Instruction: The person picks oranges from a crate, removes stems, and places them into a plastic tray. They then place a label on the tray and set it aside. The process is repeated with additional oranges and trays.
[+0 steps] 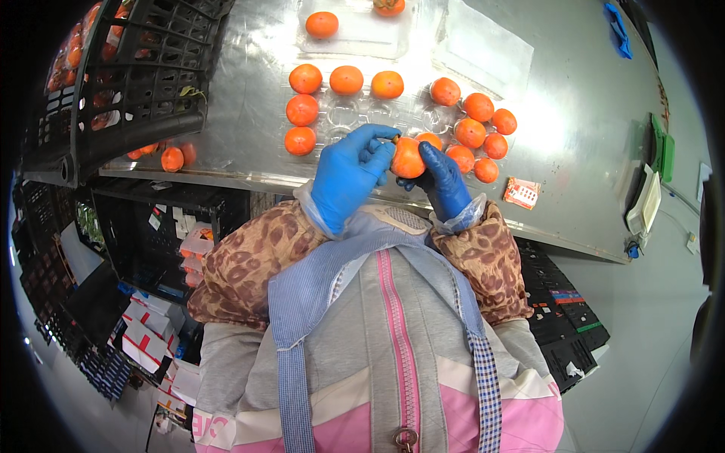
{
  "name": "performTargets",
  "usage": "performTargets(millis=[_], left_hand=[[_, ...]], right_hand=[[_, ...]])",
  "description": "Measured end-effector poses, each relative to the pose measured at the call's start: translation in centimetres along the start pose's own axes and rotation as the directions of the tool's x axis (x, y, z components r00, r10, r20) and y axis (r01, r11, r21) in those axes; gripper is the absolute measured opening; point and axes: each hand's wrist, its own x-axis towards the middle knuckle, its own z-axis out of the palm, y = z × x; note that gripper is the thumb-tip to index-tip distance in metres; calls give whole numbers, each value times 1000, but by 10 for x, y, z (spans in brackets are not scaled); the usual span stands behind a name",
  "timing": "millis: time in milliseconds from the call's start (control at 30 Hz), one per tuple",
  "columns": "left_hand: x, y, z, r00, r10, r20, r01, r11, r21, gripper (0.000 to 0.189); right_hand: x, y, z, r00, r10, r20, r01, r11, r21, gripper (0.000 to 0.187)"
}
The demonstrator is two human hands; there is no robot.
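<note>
An orange persimmon (408, 158) is held just above the near side of the steel table, in my right hand (444, 178), which wears a dark blue glove. My left hand (348, 170), in a lighter blue glove, pinches with thumb and fingertips at the small dark calyx (397, 137) on the fruit's left side. Beyond my hands lies a clear plastic tray with round hollows (342, 115). Persimmons stand in its left and back hollows, like the back corner persimmon (305, 78). To its right sit several more, among them a persimmon (469, 133); another persimmon (429, 141) is partly hidden behind the held one.
A black plastic crate (141, 73) lies tilted at the left, with a loose persimmon (172, 159) below it. Farther back are a clear container (362, 42) holding two persimmons and an empty clear lid (481, 48). A printed card (521, 192) lies near the table's front edge.
</note>
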Motion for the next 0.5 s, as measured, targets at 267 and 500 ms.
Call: performTargets(millis=[267,500], left_hand=[[2,-2,-1,996,-79,51,84,989,-119,23],[1,-4,2,994,-79,78,85,993,-84,24]], right_hand=[[0,-3,6,999,49,-5,-49,998,-24,56],[-3,-2,7,998,-58,18,61,956,-288,55]])
